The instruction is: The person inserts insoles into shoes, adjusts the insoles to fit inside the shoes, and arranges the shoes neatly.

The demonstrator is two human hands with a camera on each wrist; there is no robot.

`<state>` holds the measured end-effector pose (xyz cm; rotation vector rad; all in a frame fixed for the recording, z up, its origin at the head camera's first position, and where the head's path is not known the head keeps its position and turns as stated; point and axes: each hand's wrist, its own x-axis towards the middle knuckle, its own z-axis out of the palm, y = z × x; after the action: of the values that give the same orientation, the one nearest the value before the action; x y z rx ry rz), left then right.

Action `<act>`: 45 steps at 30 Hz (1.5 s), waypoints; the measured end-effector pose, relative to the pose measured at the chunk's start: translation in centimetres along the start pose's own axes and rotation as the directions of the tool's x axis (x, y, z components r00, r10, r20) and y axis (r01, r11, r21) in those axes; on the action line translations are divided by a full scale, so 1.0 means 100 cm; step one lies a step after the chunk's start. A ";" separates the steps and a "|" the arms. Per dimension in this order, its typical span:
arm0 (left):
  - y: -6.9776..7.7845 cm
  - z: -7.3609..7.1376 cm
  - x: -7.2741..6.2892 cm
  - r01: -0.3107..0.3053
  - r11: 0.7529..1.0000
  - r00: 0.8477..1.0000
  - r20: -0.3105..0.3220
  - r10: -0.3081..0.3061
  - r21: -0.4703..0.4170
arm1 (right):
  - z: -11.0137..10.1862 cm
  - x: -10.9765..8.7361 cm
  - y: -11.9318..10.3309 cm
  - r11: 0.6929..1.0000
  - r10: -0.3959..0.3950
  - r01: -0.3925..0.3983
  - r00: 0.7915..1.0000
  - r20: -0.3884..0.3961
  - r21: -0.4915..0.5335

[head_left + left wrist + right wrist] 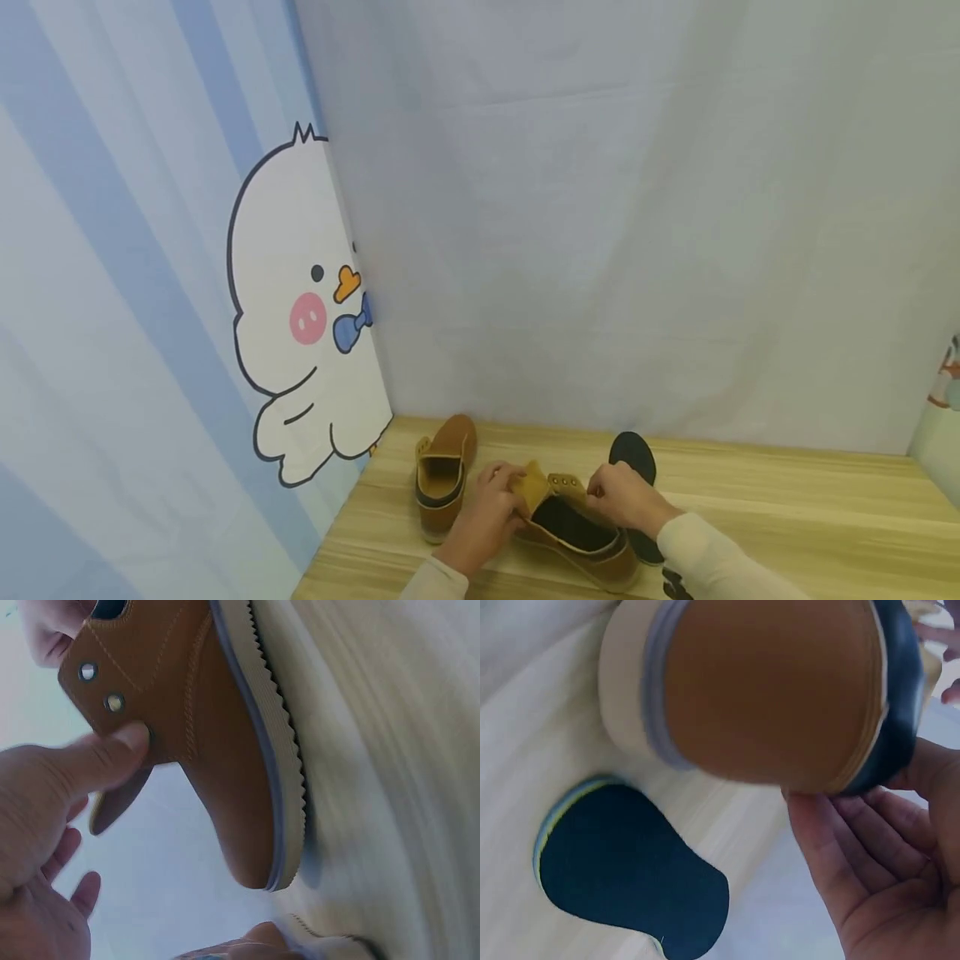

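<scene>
A brown lace-up shoe (617, 568) without laces stands on the wooden table between both hands, its dark collar opening facing up. My left hand (491, 510) holds its near side; in the left wrist view the thumb (124, 754) presses the eyelet flap, and the tan tongue sticks out beyond. On the far side, my right hand (626, 497) pinches the upper edge near the other eyelet flap. The right wrist view shows its fingers (817, 832) against the shoe's side, by the dark padded collar (896, 697). A black insole (630, 862) lies beside the heel.
A second brown shoe (456, 439) stands to the left, toe toward the back. The insole's far end (632, 452) shows behind the right hand. A grey-white curtain (600, 250) closes the back, and a striped curtain with a cartoon duck (277, 250) the left side.
</scene>
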<state>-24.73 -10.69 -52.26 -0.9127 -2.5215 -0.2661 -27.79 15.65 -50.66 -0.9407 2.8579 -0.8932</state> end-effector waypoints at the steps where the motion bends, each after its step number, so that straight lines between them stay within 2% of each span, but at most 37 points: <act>1: -0.002 0.000 0.002 0.009 1.000 1.000 0.002 -0.009 0.022 | 0.002 0.000 -0.001 1.000 0.005 -0.005 1.000 -0.004 0.008; 8: -0.021 0.003 0.019 -0.012 0.982 1.000 -0.024 0.017 0.189 | 0.014 -0.002 -0.010 0.984 0.074 -0.077 0.997 0.022 0.161; 11: -0.026 0.006 0.021 0.000 0.981 1.000 -0.026 0.005 0.192 | 0.020 -0.003 -0.014 0.970 0.105 -0.108 0.994 0.025 0.220; 15: -0.028 0.009 0.020 0.057 0.994 0.998 -0.008 -0.056 0.095 | 0.028 -0.003 -0.019 0.943 0.125 -0.127 0.992 0.026 0.307; 17: -0.027 0.010 0.019 0.129 0.992 0.991 0.031 -0.129 0.002 | 0.030 -0.003 -0.022 0.936 0.126 -0.127 0.992 0.024 0.329; 19: -0.026 0.011 0.019 0.230 0.968 0.972 0.067 -0.225 -0.100 | 0.031 -0.002 -0.024 0.935 0.124 -0.123 0.992 0.018 0.333; 22: -0.024 0.011 0.020 0.353 0.905 0.936 0.096 -0.339 -0.237 | 0.031 0.000 -0.027 0.941 0.131 -0.126 0.991 0.005 0.315; 24: -0.023 0.011 0.022 0.382 0.878 0.924 0.094 -0.371 -0.289 | 0.031 0.001 -0.027 0.943 0.139 -0.131 0.990 -0.005 0.306; 26: -0.022 0.009 0.023 0.385 0.873 0.923 0.095 -0.374 -0.300 | 0.030 0.001 -0.027 0.939 0.149 -0.142 0.989 0.000 0.313; 33: -0.018 0.006 0.022 0.319 0.916 0.948 0.065 -0.312 -0.245 | 0.027 -0.002 -0.025 0.925 0.165 -0.158 0.986 0.007 0.345; 41: -0.010 0.006 0.008 0.223 0.962 0.975 0.048 -0.218 -0.156 | 0.027 -0.004 -0.022 0.903 0.174 -0.178 0.984 0.045 0.391; 45: -0.006 0.004 0.002 0.187 0.975 0.982 0.052 -0.182 -0.122 | 0.028 -0.005 -0.023 0.911 0.165 -0.167 0.986 0.039 0.377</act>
<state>-25.35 -10.94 -52.54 -0.7355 -2.6553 -0.4746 -25.67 12.92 -51.90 -0.6445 2.5639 -1.3500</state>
